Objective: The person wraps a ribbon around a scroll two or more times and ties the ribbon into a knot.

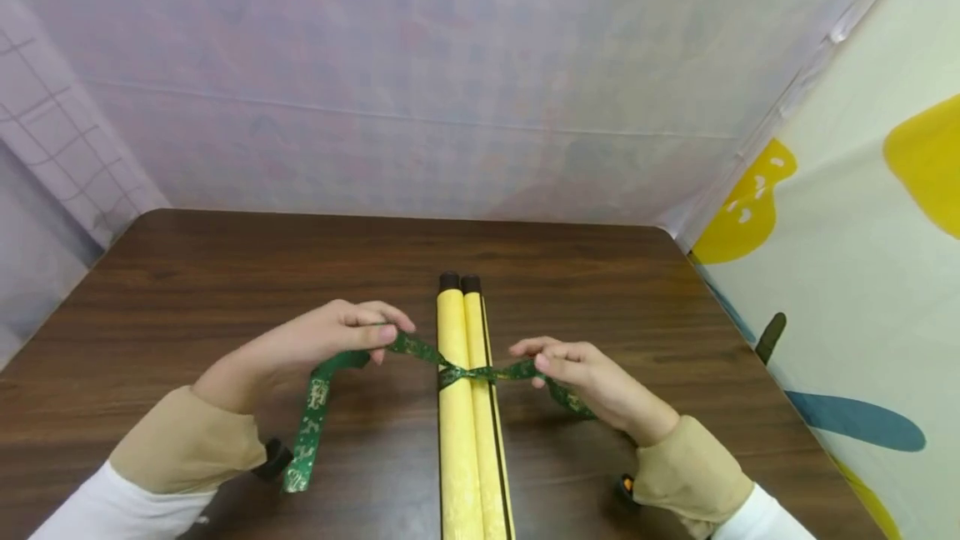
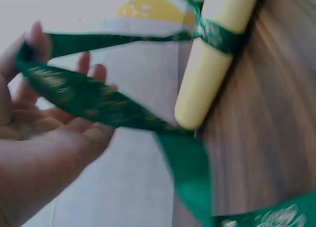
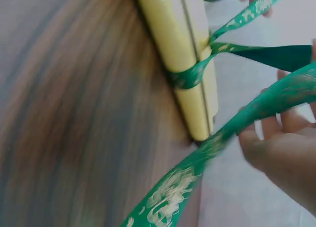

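Note:
Two yellow paper rolls (image 1: 457,457) with dark end knobs, like a scroll, lie side by side on the table. A green ribbon (image 1: 453,375) with gold patterns wraps round both and crosses on top. To the left of the rolls, my left hand (image 1: 330,336) pinches one ribbon end between thumb and fingers, and its tail hangs down. On the other side my right hand (image 1: 592,377) pinches the other end. Both lengths look nearly taut. In the left wrist view the ribbon (image 2: 74,91) loops over the thumb; the right wrist view shows a long tail (image 3: 173,187).
The dark wooden table (image 1: 337,257) has rounded far corners. A pale curtain (image 1: 420,107) hangs behind it, and a patterned cloth (image 1: 847,315) hangs along the right side. Dark wrist straps (image 1: 273,458) show at both wrists.

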Action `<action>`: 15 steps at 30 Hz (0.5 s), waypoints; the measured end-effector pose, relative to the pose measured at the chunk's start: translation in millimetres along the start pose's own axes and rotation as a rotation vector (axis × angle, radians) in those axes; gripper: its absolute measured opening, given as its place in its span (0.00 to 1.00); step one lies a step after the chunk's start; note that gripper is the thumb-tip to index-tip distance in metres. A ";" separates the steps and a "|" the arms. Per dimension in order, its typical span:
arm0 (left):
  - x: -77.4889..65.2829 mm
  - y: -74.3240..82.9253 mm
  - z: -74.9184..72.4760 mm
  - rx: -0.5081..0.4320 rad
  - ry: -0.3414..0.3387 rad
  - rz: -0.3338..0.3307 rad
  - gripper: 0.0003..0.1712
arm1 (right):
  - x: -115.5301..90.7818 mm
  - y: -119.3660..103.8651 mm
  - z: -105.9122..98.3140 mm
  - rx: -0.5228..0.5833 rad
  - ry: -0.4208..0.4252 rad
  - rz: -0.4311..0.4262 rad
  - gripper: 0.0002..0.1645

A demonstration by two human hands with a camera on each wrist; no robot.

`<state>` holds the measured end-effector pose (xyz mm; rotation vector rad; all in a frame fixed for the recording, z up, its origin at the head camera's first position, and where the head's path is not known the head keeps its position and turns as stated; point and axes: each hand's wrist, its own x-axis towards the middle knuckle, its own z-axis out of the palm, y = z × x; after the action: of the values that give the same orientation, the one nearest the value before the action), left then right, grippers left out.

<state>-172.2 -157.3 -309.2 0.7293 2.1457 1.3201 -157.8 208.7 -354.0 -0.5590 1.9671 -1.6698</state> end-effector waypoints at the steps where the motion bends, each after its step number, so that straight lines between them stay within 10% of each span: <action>1: 3.3 2.0 3.5 -0.024 0.026 0.023 0.23 | 1.7 -1.0 2.0 0.021 0.009 -0.033 0.19; 8: 29.5 11.8 33.9 -0.242 0.210 0.152 0.24 | 18.1 -12.6 22.0 0.213 0.125 -0.209 0.18; 15: 47.6 24.0 51.9 -0.120 0.264 0.196 0.23 | 30.4 -34.2 44.9 0.130 0.395 -0.229 0.14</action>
<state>-167.9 -83.2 -314.8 0.7684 2.2153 1.7163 -154.8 149.7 -329.1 -0.4442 2.1017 -2.1712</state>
